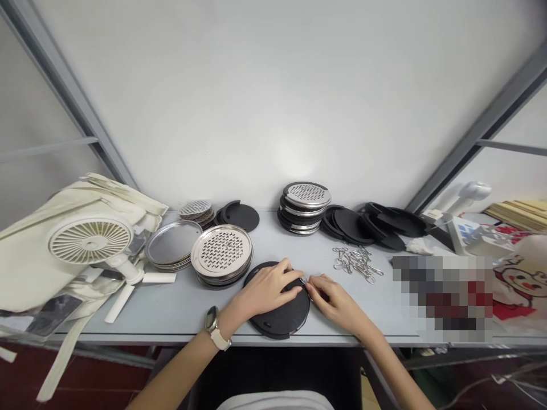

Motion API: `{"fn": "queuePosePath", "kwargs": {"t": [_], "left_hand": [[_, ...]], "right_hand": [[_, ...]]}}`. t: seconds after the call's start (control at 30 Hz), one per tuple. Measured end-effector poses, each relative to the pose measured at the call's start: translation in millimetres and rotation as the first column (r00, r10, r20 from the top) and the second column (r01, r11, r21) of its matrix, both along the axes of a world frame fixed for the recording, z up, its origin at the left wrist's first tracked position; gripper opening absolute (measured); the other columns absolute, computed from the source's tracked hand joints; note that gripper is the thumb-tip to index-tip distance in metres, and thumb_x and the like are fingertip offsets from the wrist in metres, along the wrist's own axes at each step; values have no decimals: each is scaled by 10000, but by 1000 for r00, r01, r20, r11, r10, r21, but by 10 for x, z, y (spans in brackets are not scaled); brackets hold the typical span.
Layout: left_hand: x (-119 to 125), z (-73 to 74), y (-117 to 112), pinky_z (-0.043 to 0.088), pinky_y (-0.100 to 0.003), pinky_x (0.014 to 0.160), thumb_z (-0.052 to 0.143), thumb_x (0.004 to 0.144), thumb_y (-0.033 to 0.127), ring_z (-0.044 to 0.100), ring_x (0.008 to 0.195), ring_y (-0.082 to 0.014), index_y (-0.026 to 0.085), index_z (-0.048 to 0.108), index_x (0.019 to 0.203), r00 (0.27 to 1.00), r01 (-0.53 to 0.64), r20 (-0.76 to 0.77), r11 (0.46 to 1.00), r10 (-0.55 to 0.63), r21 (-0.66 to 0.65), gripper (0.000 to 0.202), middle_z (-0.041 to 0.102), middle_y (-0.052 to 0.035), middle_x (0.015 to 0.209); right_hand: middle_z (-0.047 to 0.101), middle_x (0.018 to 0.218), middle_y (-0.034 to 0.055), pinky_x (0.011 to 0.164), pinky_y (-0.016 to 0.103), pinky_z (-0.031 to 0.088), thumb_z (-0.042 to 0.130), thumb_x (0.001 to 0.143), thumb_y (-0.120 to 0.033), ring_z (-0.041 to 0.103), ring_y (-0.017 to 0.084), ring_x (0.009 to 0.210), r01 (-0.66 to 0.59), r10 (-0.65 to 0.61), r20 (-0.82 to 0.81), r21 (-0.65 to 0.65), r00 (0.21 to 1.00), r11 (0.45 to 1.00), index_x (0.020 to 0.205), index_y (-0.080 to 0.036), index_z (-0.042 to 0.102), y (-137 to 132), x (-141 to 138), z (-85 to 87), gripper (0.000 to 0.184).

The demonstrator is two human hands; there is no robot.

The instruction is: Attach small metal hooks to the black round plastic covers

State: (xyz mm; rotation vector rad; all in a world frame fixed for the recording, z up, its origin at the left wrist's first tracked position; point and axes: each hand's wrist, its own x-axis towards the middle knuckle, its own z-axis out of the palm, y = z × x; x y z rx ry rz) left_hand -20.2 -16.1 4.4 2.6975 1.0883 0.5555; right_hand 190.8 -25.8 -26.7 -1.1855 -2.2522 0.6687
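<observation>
A round black disc (280,319) lies flat at the grey table's front edge. My left hand (267,289) rests on top of it, fingers curled and pressing it down; a watch sits on that wrist. My right hand (331,299) is at the disc's right rim, with fingertips pinched on a small metal ring (303,280) that meets the disc's edge. Both hands touch at that spot. A loose heap of the same metal rings (356,263) lies just behind my right hand.
Perforated steel discs (221,251) and plain steel plates (172,245) are stacked at the left. An assembled stack (304,206) and black discs (376,223) line the back. A white fan on a cream bag (89,239) fills the left; a blurred patch and papers fill the right.
</observation>
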Motion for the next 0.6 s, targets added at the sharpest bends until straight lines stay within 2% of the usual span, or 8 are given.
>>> {"fn": "queuePosePath", "kwargs": {"t": [0.33,0.6], "left_hand": [[-3,11,3,469,-264,722,463,965,359,600,819,-162,231,531,1192,1000,-1,-18,1000,1,10,269,510,-36,1009],[-3,14,-3,462,-269,695,470,961,367,592,794,-159,216,541,1140,999,-14,-33,1000,15,23,245,505,-33,989]], "right_hand": [[401,627,-31,657,306,369,351,987,-259,456,182,681,0,0,8,-14,1000,1000,685,-223,332,-1,16,-10,304],[436,643,-29,630,291,369,360,990,-273,463,172,662,49,-49,-18,-19,999,999,715,-221,383,2,12,-12,281]]}}
